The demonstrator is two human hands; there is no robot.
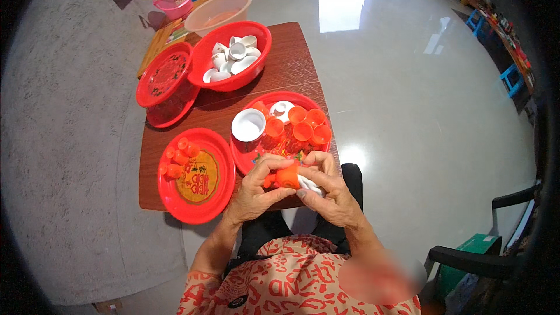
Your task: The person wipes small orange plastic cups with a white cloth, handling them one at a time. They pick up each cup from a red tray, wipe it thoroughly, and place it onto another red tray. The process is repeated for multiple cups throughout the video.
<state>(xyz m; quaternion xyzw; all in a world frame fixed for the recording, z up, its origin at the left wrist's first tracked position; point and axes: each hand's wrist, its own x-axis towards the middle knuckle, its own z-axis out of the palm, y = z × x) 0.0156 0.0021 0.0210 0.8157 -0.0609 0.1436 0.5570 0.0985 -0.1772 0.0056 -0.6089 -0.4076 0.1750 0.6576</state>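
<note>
My left hand (254,193) grips a small orange cup (287,176) near my lap, at the table's front edge. My right hand (336,194) pinches a folded white cloth (310,184) against the cup's side. Just beyond, a round red tray (245,159) bears several upright orange cups (303,131), a white bowl (248,125) and a white piece with a round opening (282,111). My fingers overlap the tray's near rim. To the left, a second red tray (226,193) with a gold centre holds several smaller orange cups (180,154).
A red basin (258,76) full of white cups (237,51) stands farther back on the brown table (290,52). Beside it, a red tray (153,102) leans over another. Behind are a translucent basin (238,5) and a pink basin (175,0). A black armchair (472,261) is at right.
</note>
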